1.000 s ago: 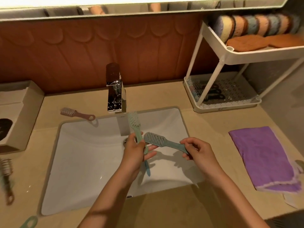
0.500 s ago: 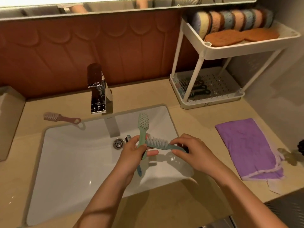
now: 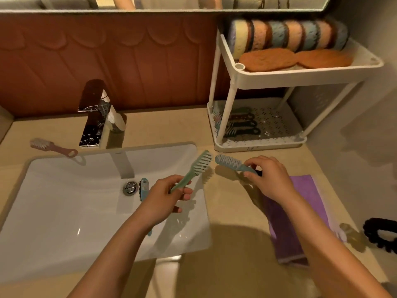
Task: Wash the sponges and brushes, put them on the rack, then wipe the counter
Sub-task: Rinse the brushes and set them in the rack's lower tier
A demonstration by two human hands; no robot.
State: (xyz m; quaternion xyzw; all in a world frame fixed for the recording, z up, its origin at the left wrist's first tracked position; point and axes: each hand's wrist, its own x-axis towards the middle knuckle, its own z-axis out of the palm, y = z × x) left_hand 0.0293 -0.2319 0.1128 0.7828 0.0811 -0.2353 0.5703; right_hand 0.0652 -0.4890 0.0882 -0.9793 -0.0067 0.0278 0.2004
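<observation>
My left hand [image 3: 165,196] grips the handle of a green brush [image 3: 196,168], whose bristled head points up and right over the sink's right edge. My right hand [image 3: 268,179] holds a blue-grey brush [image 3: 231,164] by its handle above the counter, head pointing left. A third, blue brush [image 3: 143,188] lies in the white sink [image 3: 64,211] beside the drain. A pink brush [image 3: 52,147] rests on the counter left of the tap. The white two-tier rack [image 3: 279,76] stands at the back right, with several sponges [image 3: 287,37] on top and several brushes [image 3: 240,123] on its lower tray.
A chrome tap [image 3: 96,117] stands behind the sink. A purple cloth [image 3: 300,211] lies on the counter under my right forearm. A black scrunchie-like object [image 3: 380,235] and a small clear item [image 3: 352,235] sit at the far right. A brown panelled wall closes the back.
Both hands have moved right from over the basin and drawn apart. The blue-grey brush now hangs over the counter near the rack; the view has shifted right.
</observation>
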